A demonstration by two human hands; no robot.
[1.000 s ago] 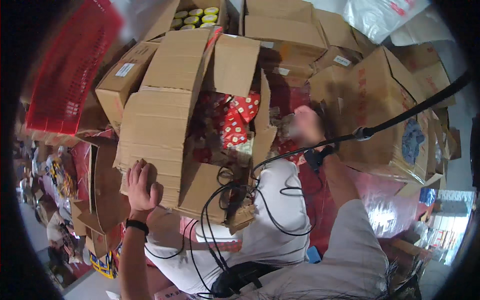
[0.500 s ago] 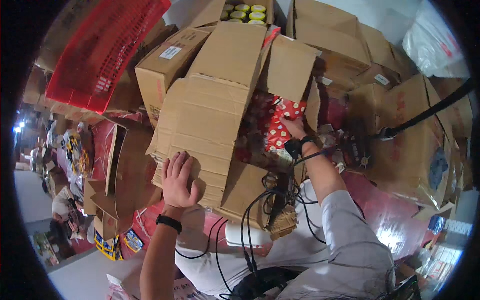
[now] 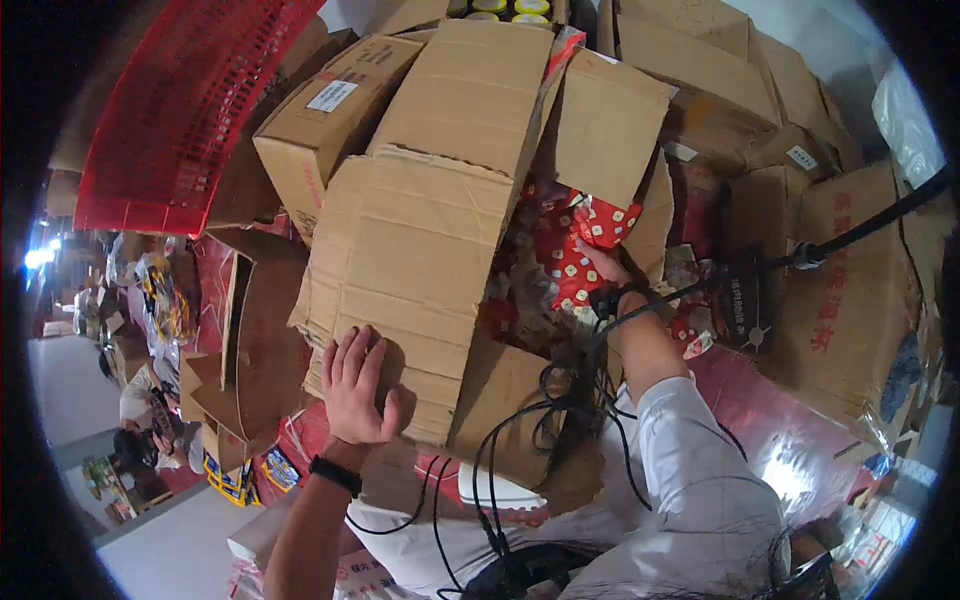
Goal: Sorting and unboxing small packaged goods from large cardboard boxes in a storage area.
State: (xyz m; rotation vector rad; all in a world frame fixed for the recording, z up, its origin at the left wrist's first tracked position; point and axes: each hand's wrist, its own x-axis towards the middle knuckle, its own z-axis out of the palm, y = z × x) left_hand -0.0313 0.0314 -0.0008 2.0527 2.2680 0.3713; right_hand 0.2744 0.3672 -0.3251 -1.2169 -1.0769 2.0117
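Note:
My left hand [image 3: 355,390] lies flat, fingers spread, on a large brown cardboard flap [image 3: 410,250] of the box in front of me. To its right, my right hand [image 3: 603,262] reaches into the open box. Its fingers, partly hidden, close on a red packet [image 3: 607,222] with pale printed squares, which looks bent upward. More red patterned packaging [image 3: 570,272] and crumpled clear plastic lie below and left of that hand. A raised cardboard flap [image 3: 610,125] stands behind it. Black wristbands are on both my wrists.
A red plastic basket [image 3: 160,150] sits at the upper left, beside a closed carton [image 3: 330,120]. Large cartons [image 3: 830,290] crowd the right side. Black cables [image 3: 490,450] hang before my body, and a thick black cable [image 3: 880,215] crosses the right. Yellow-lidded containers [image 3: 530,8] stand at the back.
The red packet under my right hand has bent upward, and that hand's fingers have slipped in beside it. My left hand stays on the flap. The whole view has shifted slightly.

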